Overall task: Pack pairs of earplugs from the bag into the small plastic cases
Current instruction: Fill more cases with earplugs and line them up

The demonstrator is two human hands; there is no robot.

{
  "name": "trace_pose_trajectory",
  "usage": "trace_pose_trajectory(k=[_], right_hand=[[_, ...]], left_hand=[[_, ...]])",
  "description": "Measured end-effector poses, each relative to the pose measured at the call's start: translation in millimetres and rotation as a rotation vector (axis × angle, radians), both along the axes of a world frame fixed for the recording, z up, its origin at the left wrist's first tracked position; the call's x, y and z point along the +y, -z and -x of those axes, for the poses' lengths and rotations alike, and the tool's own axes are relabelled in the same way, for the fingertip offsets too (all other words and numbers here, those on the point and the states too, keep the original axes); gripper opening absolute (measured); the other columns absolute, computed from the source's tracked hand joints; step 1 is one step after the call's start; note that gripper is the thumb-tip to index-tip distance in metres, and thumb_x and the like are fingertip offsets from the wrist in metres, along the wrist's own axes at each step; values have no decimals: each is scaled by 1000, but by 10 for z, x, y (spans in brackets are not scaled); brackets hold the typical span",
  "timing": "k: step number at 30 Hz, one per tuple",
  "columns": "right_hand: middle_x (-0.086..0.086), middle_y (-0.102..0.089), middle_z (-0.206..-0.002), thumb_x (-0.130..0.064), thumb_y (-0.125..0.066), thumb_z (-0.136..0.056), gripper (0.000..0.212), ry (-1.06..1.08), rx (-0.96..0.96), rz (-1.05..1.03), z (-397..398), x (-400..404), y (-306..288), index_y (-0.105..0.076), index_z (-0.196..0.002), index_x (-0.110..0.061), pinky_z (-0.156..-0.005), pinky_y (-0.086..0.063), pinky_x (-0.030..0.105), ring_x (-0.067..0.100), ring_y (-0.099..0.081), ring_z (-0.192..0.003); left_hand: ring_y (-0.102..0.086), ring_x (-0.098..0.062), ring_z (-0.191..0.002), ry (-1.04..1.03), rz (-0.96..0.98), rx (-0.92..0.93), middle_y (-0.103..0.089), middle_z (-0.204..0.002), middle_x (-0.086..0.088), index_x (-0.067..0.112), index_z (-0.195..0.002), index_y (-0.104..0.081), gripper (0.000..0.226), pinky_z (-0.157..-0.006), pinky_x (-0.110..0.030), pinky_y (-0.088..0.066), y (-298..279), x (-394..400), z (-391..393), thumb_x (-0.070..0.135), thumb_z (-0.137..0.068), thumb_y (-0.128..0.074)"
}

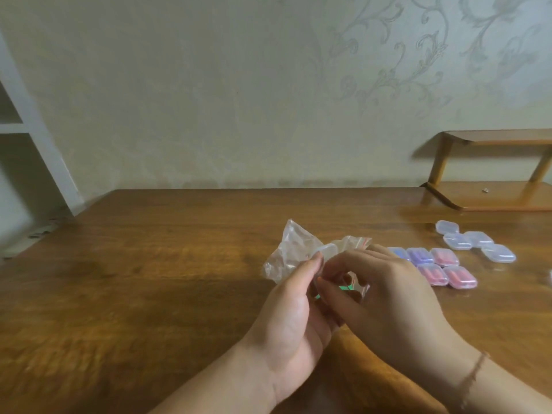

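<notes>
My left hand (294,306) holds a small clear plastic case (327,252) above the table, thumb against its side. My right hand (385,294) meets it from the right, fingers curled at the case; something green (343,288) shows between the two hands, mostly hidden. A crumpled clear bag (294,249) lies on the wooden table (149,279) just behind my hands. To the right sit several filled cases, purple (419,256) and pink (460,277). Farther right lie several clear cases (457,241).
A small wooden two-tier shelf (493,168) stands at the table's back right corner against a patterned wall. A white shelf unit (18,124) is at the far left, beyond the table's left edge.
</notes>
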State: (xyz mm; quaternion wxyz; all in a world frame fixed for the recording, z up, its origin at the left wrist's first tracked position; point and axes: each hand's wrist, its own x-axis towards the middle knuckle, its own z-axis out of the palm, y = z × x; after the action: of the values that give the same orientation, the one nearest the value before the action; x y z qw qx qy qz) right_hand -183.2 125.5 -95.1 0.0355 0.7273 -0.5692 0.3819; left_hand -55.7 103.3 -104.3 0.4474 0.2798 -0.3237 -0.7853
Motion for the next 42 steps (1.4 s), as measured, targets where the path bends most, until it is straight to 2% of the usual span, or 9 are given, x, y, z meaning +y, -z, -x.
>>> trace_pose_trajectory(k=[2,5,9,14,19,24,29,33,42], right_hand=[[-21,-62,-77,-49,-54,-80,23,-32,38,24,1,-26,23,-72,-82,-35,-57,-51,28,4,-55,-77],[-19,-62,-84,-40,-60,-84,14,-103,-158,51,88,-43,-55,-72,-87,-32,-61,-47,19,3,-56,-78],[-11,-59,-87,-26,-65,-82,4,76,-247,158,345,-131,-113,-67,-85,-28,-60,-39,10,4,-52,-80],[-5,-55,-132,-37,-74,-78,5,319,151,-128,462,-284,84,-75,-83,-37,-89,-42,41,25,-35,-126],[-7,-22,-159,-35,-71,-81,15,177,169,-233,344,-404,147,-75,-94,-40,-112,-23,53,25,-5,-144],[-13,5,-161,-44,-61,-87,31,219,333,-366,203,-451,151,-66,-118,-40,-117,-8,47,24,14,-146],[-13,-12,-161,-53,-62,-84,27,237,320,-294,150,-440,190,-76,-97,-33,-115,-13,46,22,3,-146],[-13,-13,-160,-63,-55,-84,41,257,336,-345,150,-452,225,-74,-105,-33,-114,-17,46,23,0,-145],[-9,-1,-160,-49,-58,-89,30,180,296,-412,162,-458,190,-67,-111,-31,-118,-7,51,26,9,-147]], left_hand=[[-61,-30,-118,-10,-16,-18,-65,-123,-21,3,-117,-71,43,-98,-37,-47,11,-13,-5,34,-100,-46],[-65,-22,-86,-73,-27,-25,-68,-100,-15,2,-109,-72,42,-79,-34,-51,-7,-68,-42,35,-96,-51],[-63,-24,-85,-213,-66,-33,-68,-98,-15,3,-112,-71,43,-78,-34,-52,-100,-204,-159,38,-95,-53],[-60,-25,-93,-318,-99,-23,-63,-106,-17,5,-106,-71,37,-87,-36,-52,-160,-303,-255,36,-98,-52],[-62,-26,-99,-318,-120,-18,-63,-117,-18,7,-108,-70,36,-89,-36,-54,-145,-329,-245,37,-98,-53],[-62,-27,-101,-305,-142,-28,-63,-116,-19,8,-112,-69,37,-91,-36,-54,-135,-341,-228,38,-99,-52],[-61,-27,-100,-304,-156,-25,-62,-116,-20,8,-107,-70,36,-94,-38,-53,-118,-349,-200,37,-98,-52],[-62,-26,-96,-300,-160,-30,-63,-113,-19,7,-112,-68,37,-88,-35,-54,-105,-336,-146,38,-98,-52],[-62,-26,-95,-292,-141,-74,-63,-112,-18,8,-114,-68,37,-87,-35,-54,-76,-293,-21,38,-98,-51]])
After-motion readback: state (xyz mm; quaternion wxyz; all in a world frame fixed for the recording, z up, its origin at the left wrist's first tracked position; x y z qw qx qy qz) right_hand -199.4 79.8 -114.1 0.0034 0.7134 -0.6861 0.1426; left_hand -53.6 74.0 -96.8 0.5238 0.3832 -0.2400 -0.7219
